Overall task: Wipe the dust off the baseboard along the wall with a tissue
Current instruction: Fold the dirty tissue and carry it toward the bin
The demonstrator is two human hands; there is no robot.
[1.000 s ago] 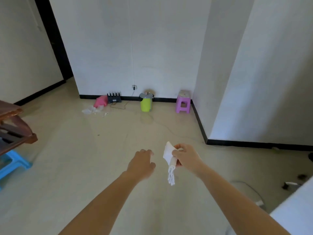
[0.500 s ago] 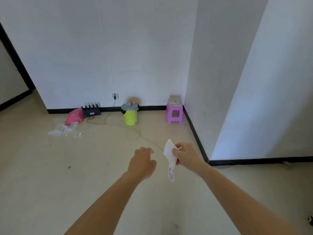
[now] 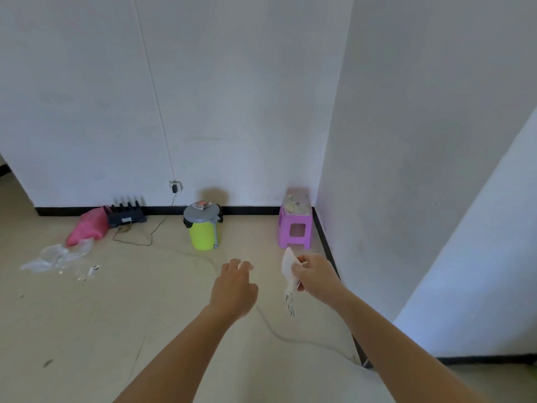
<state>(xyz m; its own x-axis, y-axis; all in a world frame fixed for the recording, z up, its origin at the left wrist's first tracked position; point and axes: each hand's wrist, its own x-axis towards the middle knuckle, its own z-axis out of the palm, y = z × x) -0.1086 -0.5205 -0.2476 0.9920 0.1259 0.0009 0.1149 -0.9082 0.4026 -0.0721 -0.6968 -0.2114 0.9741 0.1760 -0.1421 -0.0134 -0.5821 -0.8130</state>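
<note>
So the person's right grip point(image 3: 316, 276) is clenched on the tissue point(image 3: 289, 274), pinching it near the top between thumb and fingers. The left grip point(image 3: 234, 289) is released, fingers loose, holding nothing, hovering just beside it. The tissue is up in the air over the floor, near the black baseboard point(image 3: 325, 245) that runs along the right-hand wall, but not touching it, so I'd say no wiping has started.

What could go wrong, imo:
- there's a pale cable point(image 3: 273, 330) snaking across the floor right under the arms toward that wall. Step or kneel without looking and it snags a foot
- the stool point(image 3: 295, 228) sits tight in the corner and the bin point(image 3: 203, 231) stands against the back wall, so both cover bits of baseboard. Wipe around them and dust gets left behind
- it's only pinched at one end, so the floppy part could bunch up or tear once it drags on the edge

The tissue's long axis is pretty much vertical. The wider folded end points up, toward the stool, and the thin loose end hangs straight down at the floor. It'd probably need to be flattened against the fingers before it does much
</note>
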